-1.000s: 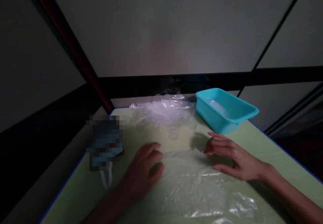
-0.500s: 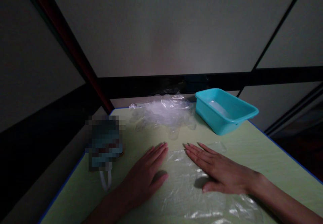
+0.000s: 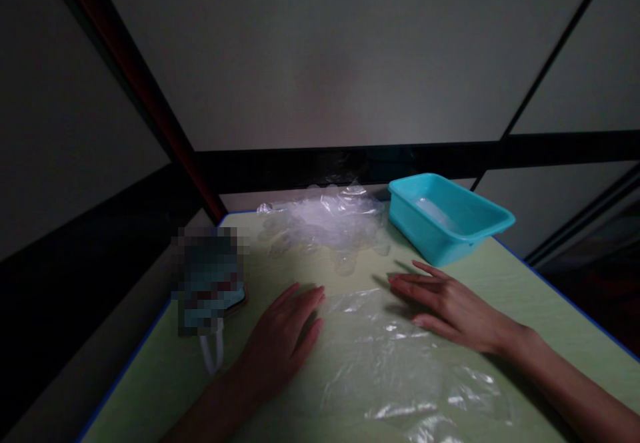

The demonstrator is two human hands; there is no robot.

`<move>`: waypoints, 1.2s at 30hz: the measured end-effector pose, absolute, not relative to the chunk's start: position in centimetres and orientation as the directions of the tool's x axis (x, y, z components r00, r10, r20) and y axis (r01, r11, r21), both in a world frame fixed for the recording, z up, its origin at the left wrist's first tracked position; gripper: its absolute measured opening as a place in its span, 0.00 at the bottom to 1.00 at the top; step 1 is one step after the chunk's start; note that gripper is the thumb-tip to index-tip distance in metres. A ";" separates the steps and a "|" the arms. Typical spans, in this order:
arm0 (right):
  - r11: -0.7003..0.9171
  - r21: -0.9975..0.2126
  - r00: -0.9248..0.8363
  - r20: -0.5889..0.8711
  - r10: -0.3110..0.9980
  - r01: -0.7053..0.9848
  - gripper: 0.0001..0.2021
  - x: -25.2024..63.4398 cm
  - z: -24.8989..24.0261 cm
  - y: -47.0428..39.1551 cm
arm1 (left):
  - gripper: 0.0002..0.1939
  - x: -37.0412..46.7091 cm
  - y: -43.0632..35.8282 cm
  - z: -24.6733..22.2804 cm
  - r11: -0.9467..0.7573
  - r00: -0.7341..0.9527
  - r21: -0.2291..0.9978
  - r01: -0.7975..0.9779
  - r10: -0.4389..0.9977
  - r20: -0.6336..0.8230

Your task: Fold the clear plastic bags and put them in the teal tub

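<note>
A thin clear plastic disposable glove (image 3: pixel 385 363) lies spread and slightly wrinkled on the table in front of me. To its left, my left hand (image 3: pixel 287 336) is open, palm down, with its fingertips near the glove's upper left edge. My right hand (image 3: pixel 453 306) hovers over the upper right part of the glove, fingers apart, its shadow falling below it. Neither hand holds anything. Farther back sits a loose pile of clear plastic gloves (image 3: pixel 327 223) with finger-shaped ends sticking out.
A turquoise plastic basin (image 3: pixel 425 230) stands at the back right of the pale green table (image 3: pixel 540 323). On the left lies a phone-like object (image 3: pixel 210 290), mostly blurred out, with a white strap (image 3: pixel 213 350). A pale panelled wall (image 3: pixel 320 63) rises behind the table.
My right hand has lifted off the glove and moved up and to the right, its fingers spreading. My left hand has shifted slightly left, uncovering the glove's edge.
</note>
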State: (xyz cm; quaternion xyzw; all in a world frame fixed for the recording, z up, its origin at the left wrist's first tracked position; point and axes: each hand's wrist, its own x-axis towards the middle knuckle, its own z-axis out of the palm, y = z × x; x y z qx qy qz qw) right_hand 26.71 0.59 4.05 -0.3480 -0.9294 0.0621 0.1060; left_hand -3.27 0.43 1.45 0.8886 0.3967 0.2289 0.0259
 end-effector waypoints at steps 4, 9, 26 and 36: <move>0.748 -0.201 -0.737 0.141 0.661 0.632 0.28 26.1 3.8 0.7 | 0.13 -3.3 0.7 1.6 -0.669 0.550 0.199 0.716 0.716 0.429; 0.721 -0.199 -0.704 0.161 0.692 0.663 0.28 25.2 3.8 0.6 | 0.13 -3.5 0.9 1.4 -0.627 0.499 0.143 0.766 0.719 0.484; 0.735 -0.205 -0.726 0.129 0.675 0.647 0.39 23.1 1.4 -0.5 | 0.33 3.2 -0.4 1.8 -0.725 0.715 0.201 0.658 0.686 0.136; 0.718 -0.223 -0.723 0.075 0.687 0.659 0.39 23.2 2.0 -0.6 | 0.30 -2.7 -0.2 1.6 -0.664 0.667 0.222 0.714 0.742 0.074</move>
